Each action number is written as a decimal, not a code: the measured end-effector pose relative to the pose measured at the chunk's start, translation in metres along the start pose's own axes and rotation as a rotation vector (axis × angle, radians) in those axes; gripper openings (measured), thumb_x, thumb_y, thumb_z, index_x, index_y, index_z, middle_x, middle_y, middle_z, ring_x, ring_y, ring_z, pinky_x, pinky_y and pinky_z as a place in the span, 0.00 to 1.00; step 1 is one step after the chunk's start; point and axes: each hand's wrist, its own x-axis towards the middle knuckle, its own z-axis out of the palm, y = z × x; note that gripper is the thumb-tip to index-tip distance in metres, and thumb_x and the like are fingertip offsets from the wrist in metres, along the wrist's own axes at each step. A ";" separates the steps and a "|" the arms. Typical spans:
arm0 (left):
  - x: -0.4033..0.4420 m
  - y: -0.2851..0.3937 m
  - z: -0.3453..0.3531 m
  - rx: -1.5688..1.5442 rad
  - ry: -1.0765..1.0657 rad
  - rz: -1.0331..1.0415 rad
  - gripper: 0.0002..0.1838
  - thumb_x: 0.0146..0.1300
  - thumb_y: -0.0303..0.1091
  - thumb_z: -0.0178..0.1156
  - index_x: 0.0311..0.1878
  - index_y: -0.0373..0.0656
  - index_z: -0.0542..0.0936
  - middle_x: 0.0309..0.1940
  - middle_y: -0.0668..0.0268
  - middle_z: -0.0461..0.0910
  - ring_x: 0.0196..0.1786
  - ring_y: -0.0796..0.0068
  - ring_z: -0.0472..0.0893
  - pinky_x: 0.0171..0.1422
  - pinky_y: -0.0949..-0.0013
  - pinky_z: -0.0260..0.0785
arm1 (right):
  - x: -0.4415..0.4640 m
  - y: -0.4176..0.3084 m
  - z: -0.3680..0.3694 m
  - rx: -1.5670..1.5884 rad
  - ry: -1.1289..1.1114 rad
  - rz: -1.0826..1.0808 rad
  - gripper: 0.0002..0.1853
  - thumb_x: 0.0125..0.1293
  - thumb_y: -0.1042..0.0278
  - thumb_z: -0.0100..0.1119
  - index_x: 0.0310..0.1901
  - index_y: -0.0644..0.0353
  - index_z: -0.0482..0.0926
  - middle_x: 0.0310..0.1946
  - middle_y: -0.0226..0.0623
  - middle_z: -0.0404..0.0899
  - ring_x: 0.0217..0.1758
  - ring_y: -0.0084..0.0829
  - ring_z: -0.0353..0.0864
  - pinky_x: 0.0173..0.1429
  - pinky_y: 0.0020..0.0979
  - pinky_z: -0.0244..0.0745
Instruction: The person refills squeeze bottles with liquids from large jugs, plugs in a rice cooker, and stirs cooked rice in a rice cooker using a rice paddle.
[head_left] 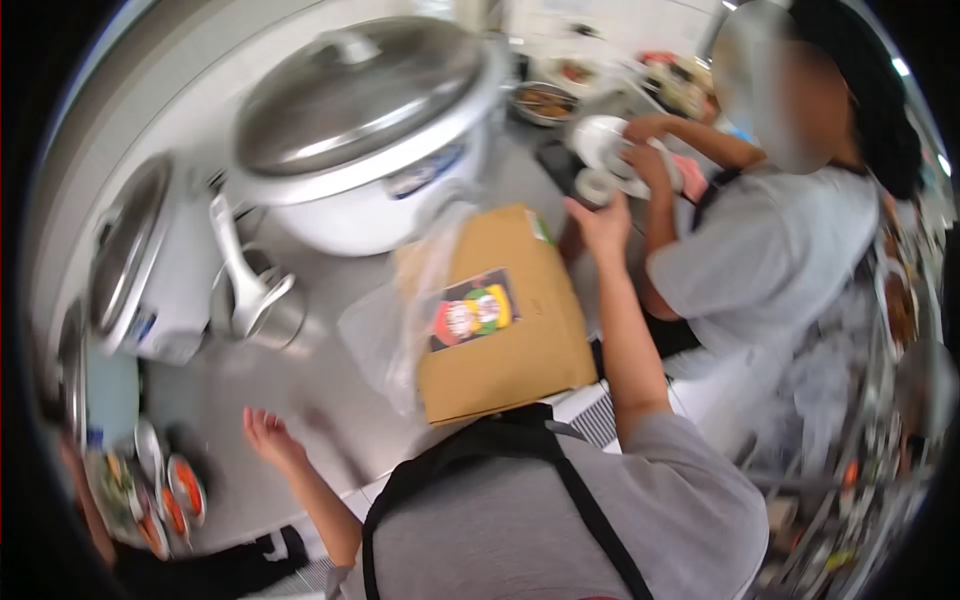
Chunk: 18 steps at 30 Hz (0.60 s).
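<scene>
Right grip: fingers and thumb of the hand (604,228) closed around a small white object (595,187), round and blurred, held beyond the box near a co-worker.
Left grip: hand (270,436) empty, fingers loosely spread above the tabletop (230,400).
Box: brown cardboard (510,375) with a colorful label, a clear bag (398,350) against its left side; contents hidden.
Cookers: one large (330,212), one smaller (172,318), both lidded, contents hidden.
Jug: metal (283,318), a white scoop (236,255) slanting into it.
Bowls: food in a dark mix in one (545,103); a white one (597,140) at the co-worker's hands.
Dishes: orange-red food in those at far left (187,490).
Arms: right stretched forward past the box, left bent low, forearm angled outward.
</scene>
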 end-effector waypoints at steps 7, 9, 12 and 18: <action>0.036 0.046 -0.009 0.079 -0.021 0.043 0.15 0.58 0.31 0.54 0.50 0.45 0.73 0.33 0.72 0.73 0.30 0.85 0.69 0.34 0.81 0.60 | 0.001 0.021 0.014 -0.098 -0.028 -0.252 0.50 0.39 0.59 0.75 0.61 0.74 0.56 0.61 0.55 0.58 0.66 0.43 0.57 0.68 0.35 0.51; 0.060 0.070 -0.011 0.105 -0.045 0.100 0.15 0.58 0.31 0.54 0.50 0.43 0.73 0.34 0.73 0.72 0.30 0.85 0.68 0.34 0.81 0.60 | -0.009 -0.007 -0.002 -0.080 -0.039 -0.317 0.51 0.43 0.58 0.73 0.62 0.75 0.53 0.63 0.57 0.55 0.68 0.43 0.53 0.69 0.36 0.48; 0.100 0.101 -0.016 0.158 -0.077 0.174 0.14 0.59 0.32 0.53 0.49 0.42 0.73 0.35 0.73 0.72 0.31 0.86 0.69 0.36 0.81 0.60 | -0.025 -0.049 -0.037 0.060 0.090 -0.479 0.23 0.59 0.69 0.59 0.55 0.68 0.68 0.54 0.45 0.70 0.57 0.36 0.69 0.60 0.33 0.62; 0.252 0.165 -0.028 0.020 0.063 0.281 0.15 0.58 0.40 0.56 0.47 0.44 0.74 0.33 0.74 0.73 0.30 0.85 0.70 0.37 0.79 0.61 | -0.109 -0.172 -0.038 0.659 -0.121 -0.603 0.21 0.70 0.61 0.38 0.45 0.74 0.73 0.23 0.39 0.75 0.30 0.28 0.76 0.46 0.30 0.73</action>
